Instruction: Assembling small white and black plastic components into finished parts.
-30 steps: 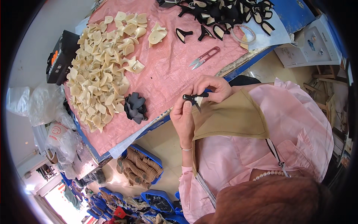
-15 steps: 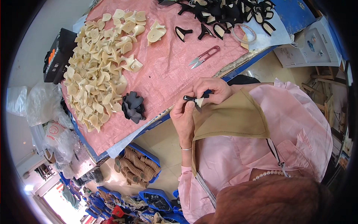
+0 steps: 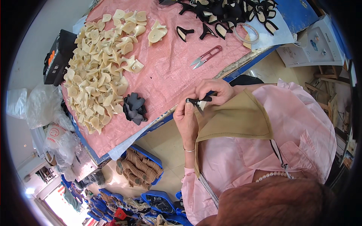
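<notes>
At the near edge of the table, a small shoe heel (image 3: 202,104) partly covered in black material is pinched between my two hands. My left hand (image 3: 184,118) grips its black end between thumb and fingers. My right hand (image 3: 218,90), fingers curled, closes on its other side. Bare cream heels (image 3: 98,75) lie heaped on the left of the pink sheet. Beside that heap sits a small pile of black fabric pieces (image 3: 135,108). Black-covered heels (image 3: 222,13) cluster at the far side. Thread snips (image 3: 206,57) with red handles rest on the sheet, blades apart.
The pink sheet (image 3: 166,67) covers the blue-edged table. A roll of tape (image 3: 247,34) lies by the black heels. A black box (image 3: 60,56) and plastic bags (image 3: 41,103) stand at the left. Below is a blue crate (image 3: 160,177) of brown ribbed pieces. An olive apron (image 3: 235,120) covers my front.
My left hand and the heel's black end have shifted slightly to the right and down. Both hands keep their grip; the things on the table stay put.
</notes>
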`<state>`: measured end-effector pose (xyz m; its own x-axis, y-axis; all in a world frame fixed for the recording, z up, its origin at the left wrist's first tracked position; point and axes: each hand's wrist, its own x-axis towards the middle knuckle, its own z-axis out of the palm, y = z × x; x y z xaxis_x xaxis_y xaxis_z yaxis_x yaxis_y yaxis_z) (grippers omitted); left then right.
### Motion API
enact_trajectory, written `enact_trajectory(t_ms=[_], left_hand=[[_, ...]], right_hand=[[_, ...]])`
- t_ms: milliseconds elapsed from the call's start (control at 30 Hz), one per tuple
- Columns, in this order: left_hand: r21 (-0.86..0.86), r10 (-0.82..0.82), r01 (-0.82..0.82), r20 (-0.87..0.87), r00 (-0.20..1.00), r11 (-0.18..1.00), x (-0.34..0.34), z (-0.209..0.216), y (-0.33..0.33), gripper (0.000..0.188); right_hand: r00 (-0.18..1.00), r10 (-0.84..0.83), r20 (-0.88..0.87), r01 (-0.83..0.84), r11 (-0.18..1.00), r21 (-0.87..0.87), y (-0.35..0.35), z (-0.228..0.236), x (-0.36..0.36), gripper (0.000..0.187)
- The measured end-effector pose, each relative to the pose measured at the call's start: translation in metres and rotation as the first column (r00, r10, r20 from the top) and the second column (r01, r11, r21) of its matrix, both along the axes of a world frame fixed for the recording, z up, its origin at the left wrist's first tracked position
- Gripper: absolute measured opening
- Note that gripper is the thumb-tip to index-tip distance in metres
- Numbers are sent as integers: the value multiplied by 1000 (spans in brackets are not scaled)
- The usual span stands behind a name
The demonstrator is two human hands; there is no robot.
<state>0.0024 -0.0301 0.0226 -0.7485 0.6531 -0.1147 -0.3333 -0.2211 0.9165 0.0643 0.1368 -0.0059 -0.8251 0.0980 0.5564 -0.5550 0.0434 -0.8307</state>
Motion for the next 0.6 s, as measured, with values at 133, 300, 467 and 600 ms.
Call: enact_trajectory(t_ms=[133, 300, 467, 600], left_hand=[[140, -46, 40, 38, 998, 989, -2, 7, 2, 21], [-2, -18, 18, -166, 986, 1000, -1, 9, -1, 20], [-54, 77, -90, -208, 975, 994, 3, 6, -2, 23], [-195, 61, -241, -644, 763, 951, 3, 10, -1, 23]], right_hand=[[1000, 24, -11, -24, 999, 35, 1, -3, 1, 17], [998, 28, -58, -27, 999, 17, 0, -8, 0, 17], [996, 28, -90, -25, 999, 37, -1, -1, -3, 18], [998, 24, -49, -22, 998, 52, 0, -1, -1, 15]])
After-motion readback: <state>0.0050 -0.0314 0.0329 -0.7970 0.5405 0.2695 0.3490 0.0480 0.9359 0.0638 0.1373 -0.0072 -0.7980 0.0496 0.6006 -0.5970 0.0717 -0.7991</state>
